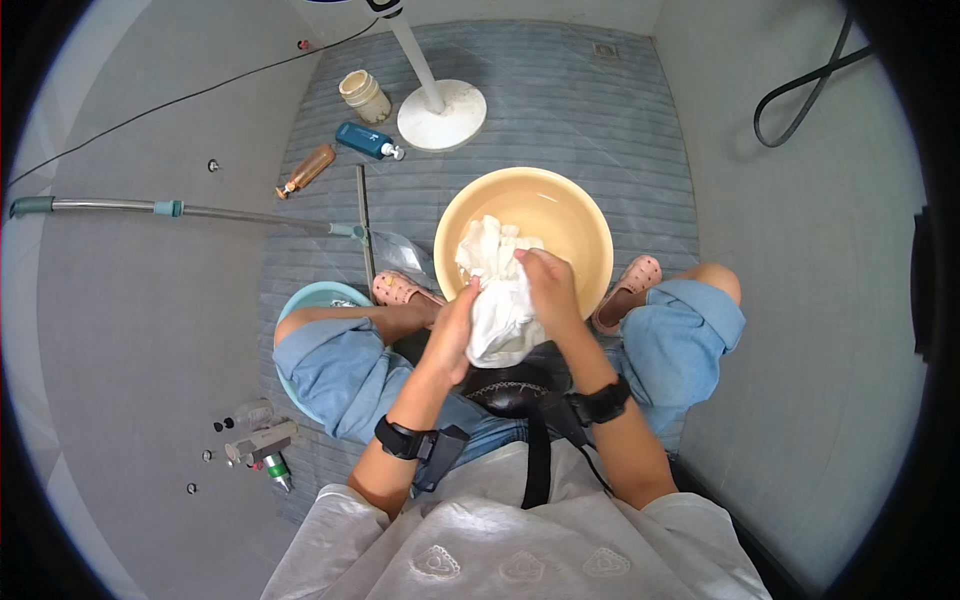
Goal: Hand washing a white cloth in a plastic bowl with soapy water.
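A bunched white cloth is held between my two hands over the near rim of a yellow plastic basin. My left hand grips its left side, thumb pointing up along the fabric. My right hand closes on its right side, higher up. The far end of the cloth hangs into the basin, which holds clear liquid. The near end droops towards my lap, above a dark, shiny stool seat. Folds hide most of my fingertips, and the cloth's full shape cannot be made out.
A light-blue basin stands partly behind my left leg. A long-handled floor squeegee leans at the left. Ahead lie a blue pump bottle and an amber bottle, near a tub and a white round pedestal base.
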{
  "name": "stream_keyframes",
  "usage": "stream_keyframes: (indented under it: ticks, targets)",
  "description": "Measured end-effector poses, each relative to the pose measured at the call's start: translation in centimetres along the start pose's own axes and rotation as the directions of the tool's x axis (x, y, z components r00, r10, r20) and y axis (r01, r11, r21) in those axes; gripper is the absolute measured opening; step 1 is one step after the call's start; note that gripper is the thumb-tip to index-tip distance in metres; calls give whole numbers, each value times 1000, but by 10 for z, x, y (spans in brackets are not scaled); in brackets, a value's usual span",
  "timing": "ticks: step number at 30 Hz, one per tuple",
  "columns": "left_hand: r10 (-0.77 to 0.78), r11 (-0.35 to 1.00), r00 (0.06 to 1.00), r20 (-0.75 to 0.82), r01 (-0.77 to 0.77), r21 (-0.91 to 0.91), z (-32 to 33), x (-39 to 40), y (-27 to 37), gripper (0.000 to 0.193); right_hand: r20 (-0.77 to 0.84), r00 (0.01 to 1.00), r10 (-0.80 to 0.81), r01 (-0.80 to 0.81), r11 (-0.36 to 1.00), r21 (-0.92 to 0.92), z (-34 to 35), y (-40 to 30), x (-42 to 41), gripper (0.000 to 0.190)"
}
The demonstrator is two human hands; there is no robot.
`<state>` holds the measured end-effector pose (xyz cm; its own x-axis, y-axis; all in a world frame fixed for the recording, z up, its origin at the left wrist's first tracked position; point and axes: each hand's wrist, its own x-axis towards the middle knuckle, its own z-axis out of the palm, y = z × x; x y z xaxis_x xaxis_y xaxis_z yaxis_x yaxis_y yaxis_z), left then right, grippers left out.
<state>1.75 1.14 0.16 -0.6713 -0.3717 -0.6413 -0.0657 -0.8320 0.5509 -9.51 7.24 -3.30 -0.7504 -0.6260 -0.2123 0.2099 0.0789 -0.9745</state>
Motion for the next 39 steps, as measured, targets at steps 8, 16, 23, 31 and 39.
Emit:
stream_keyframes:
  ticks: [8, 16, 23, 31, 39]
  targets:
    - [251, 765, 914, 318, -389, 514, -23, -17, 37, 35, 524, 850, 54, -262, 906, 332, -57, -45, -13, 27]
    - [343, 912, 934, 96, -356, 202, -20, -12, 39, 32, 644, 760, 88, 124, 953, -277, -73, -30, -8, 23]
    - [502, 808, 862, -67, -440, 393, -10, 5, 29, 28, 329, 896, 297, -436, 726, 532, -42, -29, -20, 21]
    - [203, 967, 960, -190, -167, 192, 24, 24, -42, 29, -26, 990, -138, 127, 958, -257, 2, -7, -31, 21]
    - [-3, 996, 996, -87, 10, 84, 10, 30, -41, 30, -68, 980, -186, 90, 725, -683, -4, 20, -20, 21]
